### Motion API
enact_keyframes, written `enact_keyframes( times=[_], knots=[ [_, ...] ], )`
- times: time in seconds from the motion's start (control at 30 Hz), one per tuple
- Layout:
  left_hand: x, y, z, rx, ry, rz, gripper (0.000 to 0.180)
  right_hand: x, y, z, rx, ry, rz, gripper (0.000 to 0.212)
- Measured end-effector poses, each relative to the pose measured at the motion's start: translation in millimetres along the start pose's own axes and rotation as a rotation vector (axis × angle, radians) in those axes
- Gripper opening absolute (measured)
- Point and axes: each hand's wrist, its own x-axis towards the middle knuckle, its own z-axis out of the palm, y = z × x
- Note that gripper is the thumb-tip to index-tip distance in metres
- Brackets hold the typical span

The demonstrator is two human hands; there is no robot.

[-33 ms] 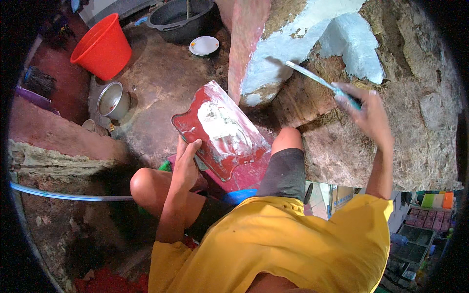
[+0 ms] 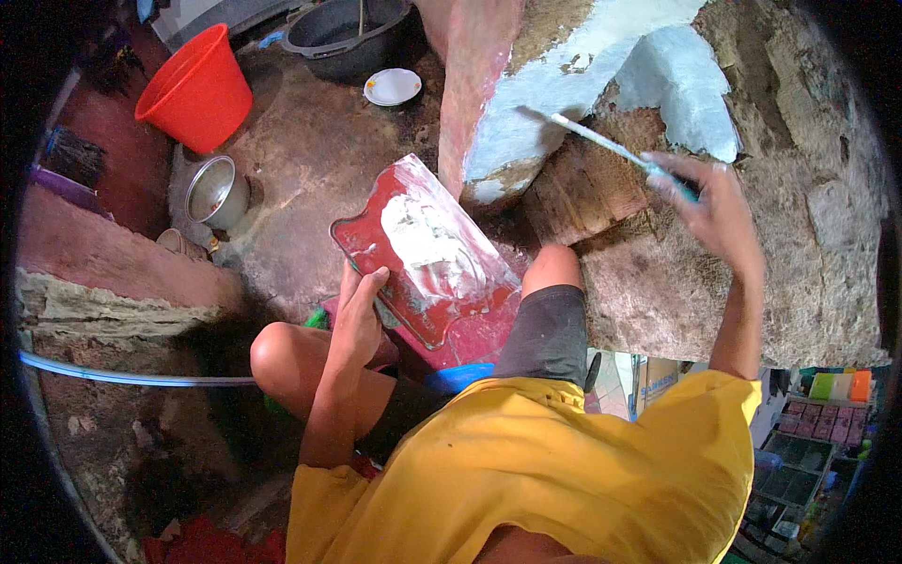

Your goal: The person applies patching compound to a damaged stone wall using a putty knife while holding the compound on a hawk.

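Note:
My left hand (image 2: 357,315) grips the near left edge of a red board (image 2: 365,235) with a wavy cut end, thumb on top. A thick mound of white paste (image 2: 427,246) is smeared across the board. In my right hand (image 2: 716,214) is a putty knife (image 2: 601,141) with a teal handle, its long thin blade seen edge-on and coated white. The blade tip points left, close to a pale coated patch (image 2: 507,122) on the rough brown surface (image 2: 686,291); whether it touches, I cannot tell. A second pale patch (image 2: 691,94) lies beyond the knife.
At the far left stand a red bucket (image 2: 199,94) and a metal pot (image 2: 221,193). A dark basin (image 2: 349,47) and a white plate (image 2: 393,86) are farther back. A pale blue hose (image 2: 141,378) crosses left of my knee. Shelved goods (image 2: 817,423) show at lower right.
My right hand and the putty knife have shifted very slightly to the right. My left hand and the board look unmoved.

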Motion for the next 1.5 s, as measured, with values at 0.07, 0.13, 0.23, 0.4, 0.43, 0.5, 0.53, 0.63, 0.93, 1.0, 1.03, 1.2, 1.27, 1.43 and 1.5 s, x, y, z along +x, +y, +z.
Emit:
enact_keyframes(
  times=[0.07,0.13,0.23,0.4,0.43,0.5,0.53,0.63,0.93,1.0,1.03,1.2,1.27,1.43,1.5],
  knots=[
    [-2,2,2,-0.023,0.011,0.016,0.049,16,-7,-17,-0.039,-0.045,-0.011,0.028],
    [-2,1,2,-0.02,0.015,0.02,0.049,26,-14,-31,-0.111,-0.057,0.003,0.027],
    [-3,1,2,-0.04,0.026,0.008,0.049,40,-1,-36,-0.133,-0.015,-0.102,0.027],
    [-3,0,1,0.057,0.042,-0.008,0.047,57,-15,-54,-0.063,-0.161,0.124,0.026],
    [-2,0,0,0.075,0.038,-0.003,0.047,62,2,-52,-0.095,-0.119,-0.028,0.027],
    [-1,0,-1,0.104,0.041,0.01,0.048,70,-2,-54,-0.125,-0.152,0.05,0.027],
    [-2,0,-1,0.115,0.05,0.02,0.049,75,-4,-52,-0.134,-0.169,0.082,0.027],
    [-3,2,-3,0.112,0.053,0.006,0.052,87,0,-50,-0.114,-0.157,0.08,0.029],
    [1,3,-7,0.115,0.02,0.011,0.048,131,-1,-86,-0.199,-0.389,0.075,0.032],
    [1,4,-8,0.126,0.012,0.009,0.045,138,0,-90,-0.215,-0.313,0.097,0.031],
    [1,4,-9,0.138,0.01,0.0,0.045,140,-4,-91,-0.223,-0.266,0.106,0.031],
    [-1,8,-4,0.094,-0.029,0.017,0.048,158,-12,-107,-0.294,-0.347,0.11,0.034],
    [0,6,-8,0.1,-0.051,0.02,0.049,166,-3,-111,-0.266,-0.377,0.056,0.034],
    [1,6,-8,0.079,-0.075,0.034,0.048,179,9,-120,-0.272,-0.373,0.019,0.027],
    [0,6,-9,0.072,-0.064,0.038,0.048,165,-32,-128,-0.29,-0.378,0.182,0.013]
  ],
)
